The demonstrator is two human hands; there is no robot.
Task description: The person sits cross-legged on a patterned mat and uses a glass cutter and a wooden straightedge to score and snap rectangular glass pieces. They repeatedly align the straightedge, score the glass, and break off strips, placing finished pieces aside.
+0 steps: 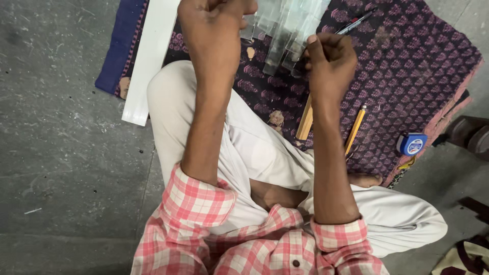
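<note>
Patterned cloth (407,61) on grey floor (61,153), white strip (150,56) at its left edge. Clear strips (285,30) above the knee, btwn both hands. Left hand (214,25) fisted; right hand (331,61) curled, pinching strips' lower end. Pencil (355,130), blue tape measure (411,143) to the right.

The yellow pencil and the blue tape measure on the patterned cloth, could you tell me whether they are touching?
Apart. The head view shows bare patterned cloth between the yellow pencil and the blue tape measure.
</note>
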